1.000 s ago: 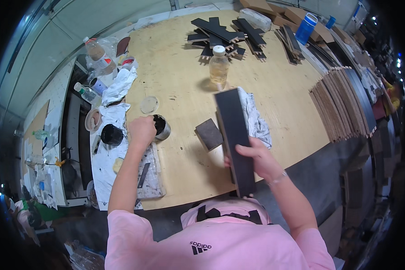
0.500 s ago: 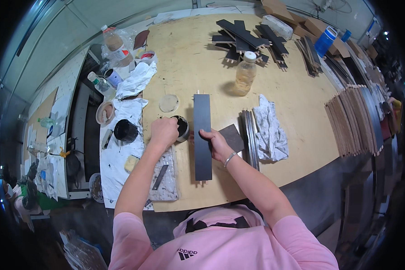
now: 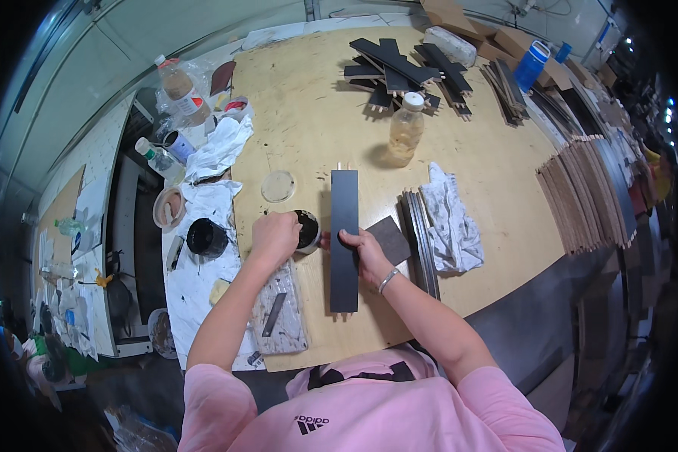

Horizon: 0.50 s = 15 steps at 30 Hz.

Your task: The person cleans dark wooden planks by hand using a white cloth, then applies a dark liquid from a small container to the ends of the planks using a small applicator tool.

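My right hand [image 3: 365, 255] grips a long dark board [image 3: 344, 264] by its right edge, thumb on the top face and the other fingers underneath. Pale dowels stick out of both of its ends. My left hand [image 3: 274, 235] is closed at the rim of a small cup of black stuff [image 3: 307, 231]; what its fingers hold, if anything, is hidden. A round lid [image 3: 278, 187] lies beyond the cup. To the right of the board are a dark square plate [image 3: 389, 241], several narrow dark strips [image 3: 418, 245] standing side by side, and a crumpled white cloth [image 3: 452, 226].
A bottle of yellowish liquid [image 3: 407, 135] stands mid-table, with a heap of dark doweled boards [image 3: 399, 68] behind it. Stacked boards [image 3: 587, 196] line the right edge. At left are a black pot [image 3: 206, 238], white rags [image 3: 222, 143], bottles [image 3: 184, 90] and a stained plastic-wrapped slab [image 3: 282, 324].
The whole view has turned and shifted slightly. My right hand still holds the board, and my left hand stays closed at the cup.
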Available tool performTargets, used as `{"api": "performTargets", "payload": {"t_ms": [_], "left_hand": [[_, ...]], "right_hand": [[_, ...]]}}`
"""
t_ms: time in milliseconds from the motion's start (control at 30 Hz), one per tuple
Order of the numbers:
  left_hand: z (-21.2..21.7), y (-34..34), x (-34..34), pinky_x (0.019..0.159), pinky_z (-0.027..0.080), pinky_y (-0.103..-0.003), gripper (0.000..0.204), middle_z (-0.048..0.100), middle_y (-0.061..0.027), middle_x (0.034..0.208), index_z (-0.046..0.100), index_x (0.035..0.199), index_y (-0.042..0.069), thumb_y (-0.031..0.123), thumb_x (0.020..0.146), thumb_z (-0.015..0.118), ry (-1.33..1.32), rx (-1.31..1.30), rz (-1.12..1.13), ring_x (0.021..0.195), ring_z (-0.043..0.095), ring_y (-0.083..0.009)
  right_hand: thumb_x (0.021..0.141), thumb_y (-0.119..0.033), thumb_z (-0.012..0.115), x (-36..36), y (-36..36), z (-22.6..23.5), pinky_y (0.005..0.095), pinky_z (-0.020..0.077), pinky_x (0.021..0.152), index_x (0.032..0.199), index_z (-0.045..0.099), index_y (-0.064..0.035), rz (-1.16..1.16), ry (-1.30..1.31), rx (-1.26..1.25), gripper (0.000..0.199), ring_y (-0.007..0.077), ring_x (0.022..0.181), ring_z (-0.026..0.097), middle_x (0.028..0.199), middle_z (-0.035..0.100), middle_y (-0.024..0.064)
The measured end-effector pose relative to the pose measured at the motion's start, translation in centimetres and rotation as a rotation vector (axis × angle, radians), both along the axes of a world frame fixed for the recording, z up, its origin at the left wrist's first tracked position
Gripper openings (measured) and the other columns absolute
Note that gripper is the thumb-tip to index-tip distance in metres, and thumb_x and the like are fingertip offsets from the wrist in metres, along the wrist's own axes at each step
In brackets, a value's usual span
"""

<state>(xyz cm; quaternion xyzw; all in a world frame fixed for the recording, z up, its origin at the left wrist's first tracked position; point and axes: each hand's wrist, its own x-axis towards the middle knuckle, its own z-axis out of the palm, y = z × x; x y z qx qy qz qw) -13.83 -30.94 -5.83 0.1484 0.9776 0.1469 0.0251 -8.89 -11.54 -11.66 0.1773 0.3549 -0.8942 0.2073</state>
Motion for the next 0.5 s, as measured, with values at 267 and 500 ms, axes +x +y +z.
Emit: {"api": "performTargets", "payload": {"t_ms": [267, 500], "left_hand": [[0.1, 0.0, -0.2, 0.063, 0.05, -0.047, 0.016, 0.065, -0.0174, 0.067, 0.067, 0.079, 0.005, 0.021, 0.083, 0.067, 0.143, -0.148, -0.135, 0.067, 0.066, -0.0366], [0.7, -0.2, -0.3, 0.065, 0.051, -0.047, 0.016, 0.065, -0.0174, 0.068, 0.067, 0.074, 0.006, 0.02, 0.082, 0.068, 0.085, -0.185, -0.198, 0.067, 0.066, -0.0364]], "right_hand": [[0.097, -0.016, 0.058, 1.2, -0.4, 0.2, 0.0332, 0.057, 0.082, 0.112, 0.057, 0.0062, 0.092, 0.019, 0.042, 0.027, 0.0293, 0.097, 0.069, 0.109, 0.066, 0.0198], [0.096, -0.01, 0.057, 0.8, -1.1, 0.7, 0.0349, 0.058, 0.079, 0.107, 0.054, 0.0039, 0.009, -0.004, 0.003, 0.018, 0.025, 0.085, 0.069, 0.093, 0.066, 0.0148]]}}
